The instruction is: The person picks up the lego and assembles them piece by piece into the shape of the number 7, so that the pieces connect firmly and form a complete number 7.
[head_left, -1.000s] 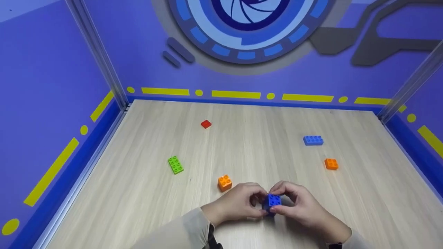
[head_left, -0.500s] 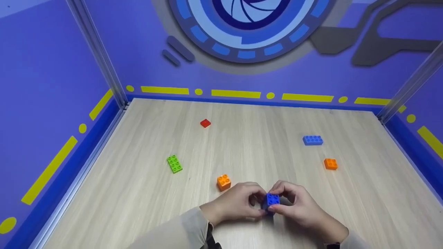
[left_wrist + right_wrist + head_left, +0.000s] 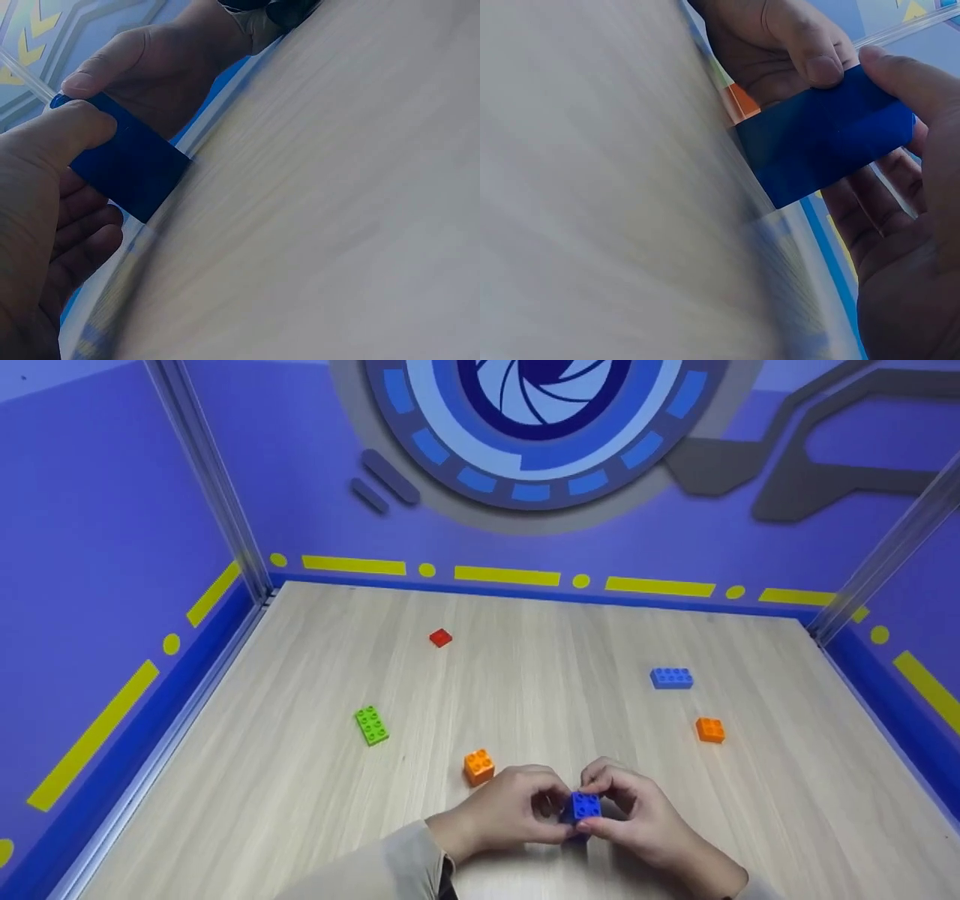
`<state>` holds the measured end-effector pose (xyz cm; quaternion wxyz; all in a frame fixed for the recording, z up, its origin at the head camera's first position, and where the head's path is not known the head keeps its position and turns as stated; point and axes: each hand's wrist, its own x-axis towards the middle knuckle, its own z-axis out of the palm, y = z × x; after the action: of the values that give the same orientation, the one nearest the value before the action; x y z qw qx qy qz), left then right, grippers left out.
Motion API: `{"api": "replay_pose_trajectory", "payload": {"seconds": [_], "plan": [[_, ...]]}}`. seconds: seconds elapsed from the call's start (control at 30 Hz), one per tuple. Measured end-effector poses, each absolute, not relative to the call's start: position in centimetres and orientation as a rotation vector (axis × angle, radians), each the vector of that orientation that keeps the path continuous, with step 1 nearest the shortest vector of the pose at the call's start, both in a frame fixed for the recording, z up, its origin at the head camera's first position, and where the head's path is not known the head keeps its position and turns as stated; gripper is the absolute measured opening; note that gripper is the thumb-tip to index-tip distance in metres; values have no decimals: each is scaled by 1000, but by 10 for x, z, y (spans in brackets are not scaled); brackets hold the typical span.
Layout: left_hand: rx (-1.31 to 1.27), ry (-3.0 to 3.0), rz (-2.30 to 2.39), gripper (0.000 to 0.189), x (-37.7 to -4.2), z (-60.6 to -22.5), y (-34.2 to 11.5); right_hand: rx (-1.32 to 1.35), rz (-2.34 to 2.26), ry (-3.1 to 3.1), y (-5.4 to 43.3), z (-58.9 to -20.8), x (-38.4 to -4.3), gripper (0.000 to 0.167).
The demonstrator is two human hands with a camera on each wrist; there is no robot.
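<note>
A dark blue building brick (image 3: 586, 805) stands upright near the front of the table, its studs facing up. From its left side my left hand (image 3: 514, 810) pinches it between thumb and fingers. My right hand (image 3: 637, 817) grips the upper part from the other side, thumb at the near face and index finger at the far one. Seen from the left wrist, the blue brick (image 3: 135, 169) is a tall smooth-sided block with its lower end at the table. Both thumbs press on the blue brick (image 3: 821, 146) near its top in the right wrist view.
An orange brick (image 3: 478, 767) sits just beyond my left hand, with a green brick (image 3: 371, 725) farther left. A small red brick (image 3: 440, 638) lies at the back. To the right are a lighter blue brick (image 3: 672, 678) and another orange brick (image 3: 710, 730). Blue panels surround the table.
The head view has tilted a little, so everything sits slightly lower and farther left in it. Both hands keep their hold on the dark blue brick, in nearly the same place.
</note>
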<state>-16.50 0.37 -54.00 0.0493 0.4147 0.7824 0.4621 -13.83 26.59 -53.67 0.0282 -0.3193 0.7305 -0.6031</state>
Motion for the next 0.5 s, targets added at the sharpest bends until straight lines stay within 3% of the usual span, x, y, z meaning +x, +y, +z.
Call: {"api": "replay_pose_trajectory", "payload": {"seconds": [0.27, 0.5], "plan": [[1276, 2364, 1277, 28, -172, -522, -5, -988, -1900, 2196, 265, -534, -138, 24], [1227, 2344, 1366, 28, -184, -494, -34, -834, -1860, 2220, 265, -534, -136, 24]]}}
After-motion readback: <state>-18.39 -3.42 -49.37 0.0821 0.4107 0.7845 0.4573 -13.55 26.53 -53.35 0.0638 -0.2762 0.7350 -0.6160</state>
